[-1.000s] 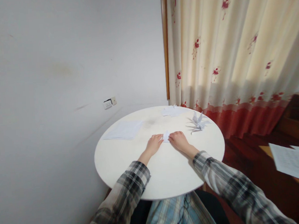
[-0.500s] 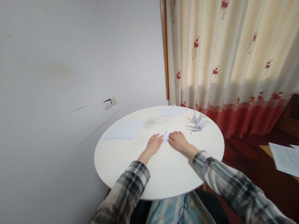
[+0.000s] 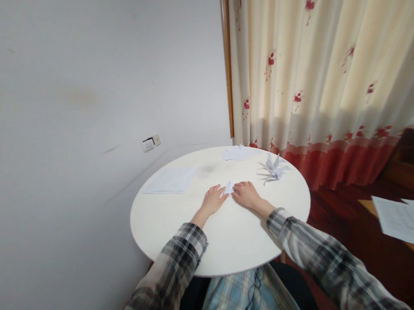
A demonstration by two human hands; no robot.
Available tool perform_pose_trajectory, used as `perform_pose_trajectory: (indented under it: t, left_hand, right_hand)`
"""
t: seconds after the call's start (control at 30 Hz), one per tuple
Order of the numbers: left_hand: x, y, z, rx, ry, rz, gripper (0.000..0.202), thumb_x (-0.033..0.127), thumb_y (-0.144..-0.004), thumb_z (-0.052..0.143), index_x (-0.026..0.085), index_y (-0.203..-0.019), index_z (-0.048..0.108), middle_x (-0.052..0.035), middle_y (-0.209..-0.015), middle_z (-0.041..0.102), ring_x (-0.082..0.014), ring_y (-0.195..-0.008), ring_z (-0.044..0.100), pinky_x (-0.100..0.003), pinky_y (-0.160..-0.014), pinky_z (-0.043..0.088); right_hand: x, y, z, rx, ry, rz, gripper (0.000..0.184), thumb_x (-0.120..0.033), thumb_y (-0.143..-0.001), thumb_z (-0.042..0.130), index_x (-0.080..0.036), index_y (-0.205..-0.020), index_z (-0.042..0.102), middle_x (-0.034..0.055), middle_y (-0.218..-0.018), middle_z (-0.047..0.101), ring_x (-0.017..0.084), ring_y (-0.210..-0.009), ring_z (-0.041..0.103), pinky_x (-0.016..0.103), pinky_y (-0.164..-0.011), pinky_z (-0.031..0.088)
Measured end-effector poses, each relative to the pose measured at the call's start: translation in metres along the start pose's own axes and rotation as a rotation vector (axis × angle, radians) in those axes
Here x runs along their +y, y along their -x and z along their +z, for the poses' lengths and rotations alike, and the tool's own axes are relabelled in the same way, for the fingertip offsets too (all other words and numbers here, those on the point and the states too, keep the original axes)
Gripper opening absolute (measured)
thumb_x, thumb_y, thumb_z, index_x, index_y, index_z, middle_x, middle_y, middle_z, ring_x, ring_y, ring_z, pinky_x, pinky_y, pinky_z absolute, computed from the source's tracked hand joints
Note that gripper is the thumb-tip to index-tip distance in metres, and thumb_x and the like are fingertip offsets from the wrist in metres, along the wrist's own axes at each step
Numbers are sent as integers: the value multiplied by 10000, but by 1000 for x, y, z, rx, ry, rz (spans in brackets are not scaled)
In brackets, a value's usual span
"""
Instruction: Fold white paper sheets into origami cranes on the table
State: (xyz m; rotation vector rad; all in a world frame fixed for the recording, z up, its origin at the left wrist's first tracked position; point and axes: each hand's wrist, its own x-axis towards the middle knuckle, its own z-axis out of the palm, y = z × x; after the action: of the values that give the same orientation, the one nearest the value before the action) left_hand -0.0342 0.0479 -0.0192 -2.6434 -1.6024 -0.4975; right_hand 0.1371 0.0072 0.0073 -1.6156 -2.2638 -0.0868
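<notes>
A small piece of folded white paper (image 3: pixel 229 187) lies on the round white table (image 3: pixel 234 238), its pointed tip facing away from me. My left hand (image 3: pixel 213 200) grips its left side, thumb at the near edge and fingers at the far side. On the other side, my right hand (image 3: pixel 245 194) rests on the table with curled fingers pinching the right edge. Parts of the paper are hidden under the fingertips. Folded paper cranes (image 3: pixel 274 168) stand in a cluster beyond my right hand.
A stack of white paper sheets (image 3: pixel 169 180) lies at the table's left. More white paper (image 3: pixel 235 153) is at the far edge. A wall closes off the left side, and a patterned curtain (image 3: pixel 315 86) hangs behind. Written sheets (image 3: pixel 406 221) rest on a wooden surface at right.
My left thumb has shifted slightly right along the near edge of the folded paper, and the paper's tip shows a little differently. My right hand is nearly still.
</notes>
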Motion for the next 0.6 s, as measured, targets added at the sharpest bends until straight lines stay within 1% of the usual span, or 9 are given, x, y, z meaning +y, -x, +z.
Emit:
perform_pose_trajectory:
  t: [0.23, 0.4, 0.6]
  left_hand:
    - [-1, 0, -2, 8, 29, 6, 439, 436, -871, 328, 212, -1203, 507, -88, -1312, 452, -215, -1220, 380, -362, -1010, 297]
    - [0, -2, -4, -14, 49, -13, 429, 431, -861, 361, 210, -1196, 512, -90, -1308, 457, -218, -1213, 389, -371, -1004, 305]
    - [5, -2, -7, -17, 50, -23, 407, 406, -854, 385, 206, -1182, 521, -91, -1308, 457, -218, -1214, 390, -380, -997, 315]
  right_hand:
    - [-1, 1, 0, 12, 2, 14, 321, -392, -871, 378, -190, -921, 622, 68, -1057, 620, 191, -1038, 493, 328, -896, 265]
    - [-1, 1, -2, -3, 8, 33, 323, -418, -868, 389, -199, -922, 621, 68, -1059, 621, 187, -1026, 504, 322, -892, 274]
    - [-3, 0, -6, -11, 10, 68, 302, -414, -841, 435, -199, -917, 633, 65, -997, 645, 193, -981, 532, 308, -854, 305]
